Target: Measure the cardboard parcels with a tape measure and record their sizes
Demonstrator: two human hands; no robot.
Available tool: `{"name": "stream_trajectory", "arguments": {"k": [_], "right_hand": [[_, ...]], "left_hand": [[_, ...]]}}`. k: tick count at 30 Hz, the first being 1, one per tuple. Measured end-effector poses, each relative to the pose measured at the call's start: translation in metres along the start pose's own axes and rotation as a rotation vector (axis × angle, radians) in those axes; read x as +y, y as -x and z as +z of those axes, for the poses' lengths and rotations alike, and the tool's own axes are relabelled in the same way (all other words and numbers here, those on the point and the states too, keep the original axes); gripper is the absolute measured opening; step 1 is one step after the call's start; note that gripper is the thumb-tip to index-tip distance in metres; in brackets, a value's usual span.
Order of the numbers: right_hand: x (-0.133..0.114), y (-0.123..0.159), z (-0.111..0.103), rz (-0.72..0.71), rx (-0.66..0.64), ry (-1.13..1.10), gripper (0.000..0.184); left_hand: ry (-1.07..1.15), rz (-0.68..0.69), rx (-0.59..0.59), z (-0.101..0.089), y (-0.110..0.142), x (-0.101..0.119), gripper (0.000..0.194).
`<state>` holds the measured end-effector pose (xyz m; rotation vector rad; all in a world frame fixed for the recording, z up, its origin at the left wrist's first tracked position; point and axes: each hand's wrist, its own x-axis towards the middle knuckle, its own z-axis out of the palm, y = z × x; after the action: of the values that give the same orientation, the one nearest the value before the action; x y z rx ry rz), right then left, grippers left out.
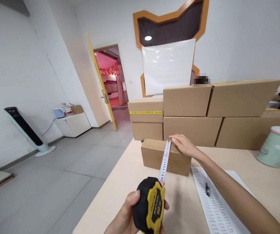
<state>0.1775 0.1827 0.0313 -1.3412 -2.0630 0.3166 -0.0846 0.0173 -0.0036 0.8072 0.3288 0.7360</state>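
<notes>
My left hand is wrapped round a black and yellow tape measure in the foreground. From its case a white blade with black and red numbers runs forward over a small brown cardboard box. At the box's far top edge, my right hand has its fingers at the end of the blade. The fingers look pressed together there, with the thumb side partly hidden. The box lies on the pale table, and the blade crosses its top at a slant.
Large cardboard boxes stand stacked along the table's far side. Printed sheets with a black pen lie under my right forearm. A green bin stands at the right. Part of a person's head shows behind the stack.
</notes>
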Motion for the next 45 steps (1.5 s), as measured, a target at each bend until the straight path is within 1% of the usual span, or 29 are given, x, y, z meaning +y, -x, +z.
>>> {"name": "stream_trajectory", "arguments": {"k": [4,8,11,14,18,23,27,33,42,45], "right_hand": [[0.0,-0.002,0.002,-0.068,-0.087,0.024,0.041],[-0.004,0.0,0.001,-0.053,-0.141,0.052,0.042],[-0.008,0.001,-0.001,-0.033,-0.157,0.056,0.04],[-0.01,0.001,-0.002,0.002,-0.159,0.058,0.039],[-0.01,0.002,-0.001,0.035,-0.147,0.064,0.042],[-0.01,0.002,-0.001,0.063,-0.147,0.073,0.045],[-0.012,0.003,-0.001,0.069,-0.144,0.076,0.044],[-0.013,0.004,-0.002,0.067,-0.141,0.077,0.044],[-0.013,0.004,0.0,0.072,-0.135,0.074,0.043],[-0.015,0.005,-0.002,0.067,-0.137,0.07,0.043]], "left_hand": [[0.069,-0.027,0.021,0.004,0.006,0.001,0.073],[0.193,-0.046,0.023,0.01,0.008,-0.001,0.069],[0.229,-0.037,0.014,0.012,0.006,-0.003,0.068],[0.256,-0.034,0.014,0.013,0.005,-0.004,0.07],[0.293,-0.058,0.049,0.013,0.007,-0.006,0.071],[0.294,-0.061,0.062,0.012,0.009,-0.006,0.071],[0.295,-0.066,0.066,0.011,0.008,-0.008,0.07],[0.281,-0.036,0.054,0.009,0.009,-0.011,0.068],[0.271,-0.037,0.035,0.008,0.009,-0.011,0.065],[0.28,-0.037,0.039,0.009,0.01,-0.011,0.067]]}}
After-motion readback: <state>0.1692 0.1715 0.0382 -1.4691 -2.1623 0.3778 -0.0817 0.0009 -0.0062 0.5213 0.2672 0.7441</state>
